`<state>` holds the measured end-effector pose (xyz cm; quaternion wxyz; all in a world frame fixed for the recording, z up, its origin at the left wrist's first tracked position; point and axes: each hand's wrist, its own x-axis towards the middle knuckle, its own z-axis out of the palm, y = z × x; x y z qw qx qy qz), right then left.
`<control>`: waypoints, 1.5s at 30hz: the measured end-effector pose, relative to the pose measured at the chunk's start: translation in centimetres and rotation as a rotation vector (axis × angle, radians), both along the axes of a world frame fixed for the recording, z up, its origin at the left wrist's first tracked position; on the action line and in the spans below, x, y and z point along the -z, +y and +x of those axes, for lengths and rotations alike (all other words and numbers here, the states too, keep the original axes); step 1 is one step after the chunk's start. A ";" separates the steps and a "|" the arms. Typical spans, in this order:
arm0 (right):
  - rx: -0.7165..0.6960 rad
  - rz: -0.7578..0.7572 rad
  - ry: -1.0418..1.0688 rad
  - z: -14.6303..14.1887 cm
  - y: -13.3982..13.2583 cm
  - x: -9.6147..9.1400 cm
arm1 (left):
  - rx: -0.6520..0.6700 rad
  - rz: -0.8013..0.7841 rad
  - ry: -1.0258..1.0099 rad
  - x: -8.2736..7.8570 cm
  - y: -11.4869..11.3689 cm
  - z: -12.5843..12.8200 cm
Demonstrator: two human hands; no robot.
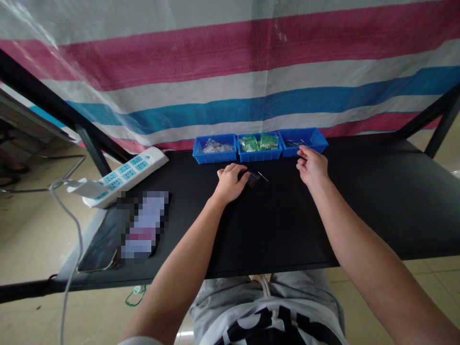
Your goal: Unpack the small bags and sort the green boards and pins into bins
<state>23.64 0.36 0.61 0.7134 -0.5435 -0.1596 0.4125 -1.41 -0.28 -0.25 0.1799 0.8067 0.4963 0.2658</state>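
My left hand (pixel 230 184) rests on the black table with its fingers curled and its thumb and fingertips closed at the edge of a small clear plastic bag (pixel 253 179). Beside the bag lies a thin silvery pin-like piece (pixel 263 176). My right hand (pixel 313 165) is raised just in front of the right blue bin (pixel 321 143), fingertips pinched together; whatever is between them is too small to make out. Thin dark metal pieces (pixel 293 143) lie in that bin. The middle blue bin (pixel 259 155) holds green packets (pixel 269 141), and the left blue bin (pixel 215 157) holds clear plastic bags (pixel 215 146).
A white power strip (pixel 125 175) with a plugged-in adapter and grey cable lies at the left of the table (pixel 273 230). In front of it are a dark phone-like slab (pixel 100 244) and a pixelated object (pixel 145 225). A striped sheet (pixel 223 62) hangs behind the bins.
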 end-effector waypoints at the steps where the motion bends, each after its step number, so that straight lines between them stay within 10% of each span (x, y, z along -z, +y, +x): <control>1: -0.018 0.008 -0.029 -0.1 0.0 0.2 | -0.002 0.003 0.005 0.1 0.1 0.0; 14: -0.575 0.110 -1.540 -2.9 -2.1 1.5 | 0.033 0.001 0.048 -0.1 0.2 -0.3; 28: -0.619 -0.112 -1.721 -3.7 -2.1 2.1 | -0.003 0.003 0.069 -0.2 0.2 0.0; 45: -0.758 0.315 -1.602 -5.7 -3.5 0.4 | 0.085 0.062 0.059 -0.7 -0.6 0.7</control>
